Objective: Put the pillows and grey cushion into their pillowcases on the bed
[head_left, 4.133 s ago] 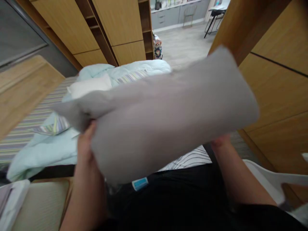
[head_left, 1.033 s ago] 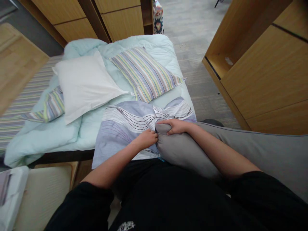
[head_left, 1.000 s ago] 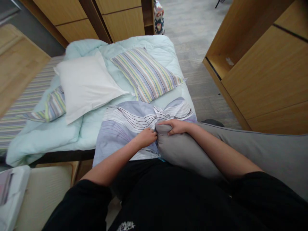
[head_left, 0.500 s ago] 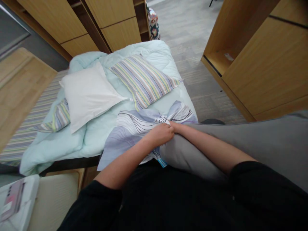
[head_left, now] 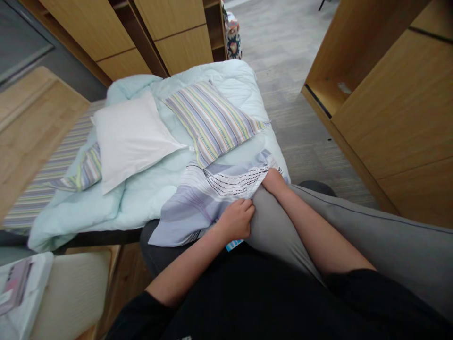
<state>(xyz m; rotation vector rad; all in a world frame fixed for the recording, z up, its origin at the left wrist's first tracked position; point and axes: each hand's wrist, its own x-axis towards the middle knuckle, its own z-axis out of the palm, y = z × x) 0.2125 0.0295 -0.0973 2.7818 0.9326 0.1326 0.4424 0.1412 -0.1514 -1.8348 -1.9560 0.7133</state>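
Observation:
A pillowcase (head_left: 193, 208) in lilac-grey and white with dotted dark wave lines lies across the front of the bed. Its open edge runs over the end of a long grey pillow (head_left: 279, 226) that stretches away to the right. My left hand (head_left: 238, 218) has its fingers curled on the near part of that edge, gripping the fabric. At the far part of the edge, my right hand (head_left: 274, 180) pinches the cloth, its fingertips partly hidden. Below my left hand a small blue-and-white label (head_left: 234, 245) pokes out.
On a pale mint quilt (head_left: 233, 73) rest a white pillow (head_left: 132, 137) and a striped pillow (head_left: 214, 123). Wooden cabinets (head_left: 184, 47) stand behind, another cabinet (head_left: 399, 104) at right. A pale chair (head_left: 79, 288) and a white surface with a package (head_left: 16, 285) are lower left.
My hands were together at the bunched pillowcase edge and are now apart. The right hand moved away to the far right, the left nearer my body, spreading the edge over the grey pillow.

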